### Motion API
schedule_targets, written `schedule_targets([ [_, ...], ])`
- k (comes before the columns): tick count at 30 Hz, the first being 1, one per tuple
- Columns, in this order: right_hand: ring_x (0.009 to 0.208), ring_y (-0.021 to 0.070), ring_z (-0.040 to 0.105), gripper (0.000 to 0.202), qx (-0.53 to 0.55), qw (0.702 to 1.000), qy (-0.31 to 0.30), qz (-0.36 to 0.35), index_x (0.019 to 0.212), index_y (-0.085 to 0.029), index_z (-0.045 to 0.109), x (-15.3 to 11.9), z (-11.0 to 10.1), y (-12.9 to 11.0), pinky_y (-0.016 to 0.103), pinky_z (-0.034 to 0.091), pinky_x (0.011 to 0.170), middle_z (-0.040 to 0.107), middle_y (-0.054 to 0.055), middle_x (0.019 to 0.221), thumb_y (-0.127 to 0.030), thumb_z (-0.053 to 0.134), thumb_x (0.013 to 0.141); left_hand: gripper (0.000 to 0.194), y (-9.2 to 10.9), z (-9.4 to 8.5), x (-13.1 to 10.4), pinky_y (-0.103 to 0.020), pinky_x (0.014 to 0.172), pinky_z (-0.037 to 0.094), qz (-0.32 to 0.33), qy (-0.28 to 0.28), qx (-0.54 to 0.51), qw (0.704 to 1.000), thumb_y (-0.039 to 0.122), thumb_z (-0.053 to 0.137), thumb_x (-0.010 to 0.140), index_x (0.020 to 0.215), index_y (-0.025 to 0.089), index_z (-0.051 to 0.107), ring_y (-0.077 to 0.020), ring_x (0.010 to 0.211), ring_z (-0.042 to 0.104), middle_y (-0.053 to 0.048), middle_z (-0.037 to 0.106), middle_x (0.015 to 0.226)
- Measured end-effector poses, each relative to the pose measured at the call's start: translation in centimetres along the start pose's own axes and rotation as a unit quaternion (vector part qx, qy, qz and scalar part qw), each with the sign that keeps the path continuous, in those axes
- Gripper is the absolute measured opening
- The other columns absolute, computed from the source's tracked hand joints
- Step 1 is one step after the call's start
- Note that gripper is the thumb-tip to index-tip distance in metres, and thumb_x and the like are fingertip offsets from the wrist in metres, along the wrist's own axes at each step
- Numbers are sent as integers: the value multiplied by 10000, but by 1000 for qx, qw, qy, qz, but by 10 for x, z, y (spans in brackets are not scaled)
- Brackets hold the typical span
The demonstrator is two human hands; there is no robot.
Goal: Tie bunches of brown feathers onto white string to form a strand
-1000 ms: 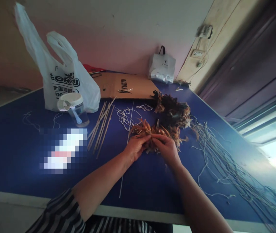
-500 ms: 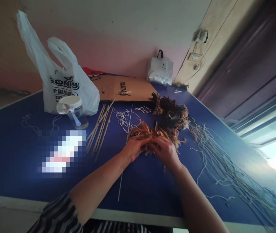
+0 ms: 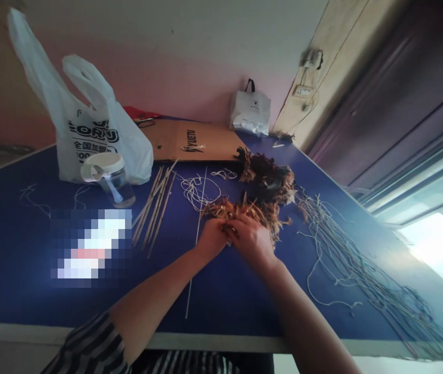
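Observation:
Brown and orange feathers (image 3: 262, 210) lie in a fluffy strip on the blue table (image 3: 225, 311), with a darker feather bunch (image 3: 271, 179) behind them. At the strip's near edge my left hand (image 3: 214, 238) is closed, its fingers pinching some feathers. My right hand (image 3: 253, 241) is closed against it from the right, thumb and fingers on the same feathers. The fingertips are partly hidden, and so is the exact spot they grip. Just left of the hands lies a thin pale stick (image 3: 192, 275), close to a loose coil of white string (image 3: 196, 192).
Several thin sticks (image 3: 155, 208) lie left of the string. A plastic jar (image 3: 118, 187) stands before a white plastic bag (image 3: 131, 145). Behind are a flat cardboard box (image 3: 213, 143) and a small grey bag (image 3: 250, 111). Long cords (image 3: 346, 254) spread along the right side.
My hands have drawn closer together, and the right hand now covers more of the left hand's fingertips. The whole view has shifted a little, so things appear further left.

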State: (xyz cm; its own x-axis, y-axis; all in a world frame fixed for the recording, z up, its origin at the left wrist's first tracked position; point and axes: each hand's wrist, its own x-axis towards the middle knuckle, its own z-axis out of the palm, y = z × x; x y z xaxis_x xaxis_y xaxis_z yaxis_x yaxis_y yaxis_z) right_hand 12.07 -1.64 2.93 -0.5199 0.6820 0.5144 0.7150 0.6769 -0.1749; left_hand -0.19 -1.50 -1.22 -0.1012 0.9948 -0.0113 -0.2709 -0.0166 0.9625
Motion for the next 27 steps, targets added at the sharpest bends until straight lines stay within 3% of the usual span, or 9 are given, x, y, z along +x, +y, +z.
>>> schedule_targets([
  [3, 654, 154, 560, 144, -9, 1000, -10, 26, 765, -233, 664, 2, 3, -2, 234, 392, 528, 610, 41, 740, -237, 521, 783, 231, 1, -2, 1, -227, 523, 375, 96, -24, 158, 983, -12, 547, 559, 454, 188, 596, -142, 544, 528, -10, 581, 499],
  [5, 639, 140, 551, 130, 37, 998, 6, 56, 748, -219, 656, 3, 1, 0, 227, 395, 543, 611, 34, 740, -231, 527, 766, 204, 4, -2, 0, -230, 508, 375, 102, -37, 198, 974, 18, 543, 594, 487, 181, 605, -138, 505, 527, -7, 570, 480],
  [9, 595, 122, 516, 118, 201, 968, 52, 138, 696, -173, 634, 4, -7, 7, 217, 392, 539, 581, 14, 647, -257, 559, 729, 102, 12, 1, -2, -232, 467, 407, 3, -53, 149, 987, 95, 558, 663, 617, 153, 627, -122, 434, 538, -6, 592, 500],
  [13, 470, 86, 436, 220, 352, 902, 25, 247, 750, -151, 632, 0, -17, 21, 198, 324, 440, 554, -15, 570, -360, 571, 723, 54, 15, 0, -1, -228, 499, 447, -71, -48, 48, 995, 134, 624, 668, 708, 121, 656, -111, 495, 573, -51, 648, 627],
  [15, 446, 76, 407, 247, 377, 884, 6, 276, 743, -148, 632, -2, -21, 31, 194, 304, 429, 543, -24, 548, -387, 586, 704, 98, 15, -3, 2, -216, 525, 456, -116, -54, -8, 992, 187, 657, 675, 742, 117, 671, -113, 558, 603, -78, 674, 719],
  [20, 474, 74, 409, 200, 324, 910, -64, 249, 688, -147, 641, -1, -24, 45, 193, 302, 456, 527, -28, 536, -338, 582, 692, 221, 16, -12, 6, -191, 530, 444, -202, -125, -85, 968, 238, 701, 667, 864, 140, 681, -139, 690, 650, -104, 686, 912],
  [23, 503, 83, 437, 176, 295, 921, -85, 240, 697, -142, 652, 1, -21, 44, 197, 324, 479, 555, -14, 561, -301, 578, 683, 275, 18, -11, 4, -193, 538, 440, -211, -171, -76, 959, 232, 703, 670, 922, 128, 671, -154, 711, 656, -115, 688, 918],
  [27, 538, 93, 467, 163, 282, 925, -98, 234, 712, -138, 659, 2, -19, 41, 206, 359, 522, 589, 4, 608, -274, 573, 679, 300, 18, -8, 1, -194, 562, 438, -216, -188, -70, 956, 250, 696, 681, 950, 120, 665, -157, 729, 657, -120, 690, 918],
])
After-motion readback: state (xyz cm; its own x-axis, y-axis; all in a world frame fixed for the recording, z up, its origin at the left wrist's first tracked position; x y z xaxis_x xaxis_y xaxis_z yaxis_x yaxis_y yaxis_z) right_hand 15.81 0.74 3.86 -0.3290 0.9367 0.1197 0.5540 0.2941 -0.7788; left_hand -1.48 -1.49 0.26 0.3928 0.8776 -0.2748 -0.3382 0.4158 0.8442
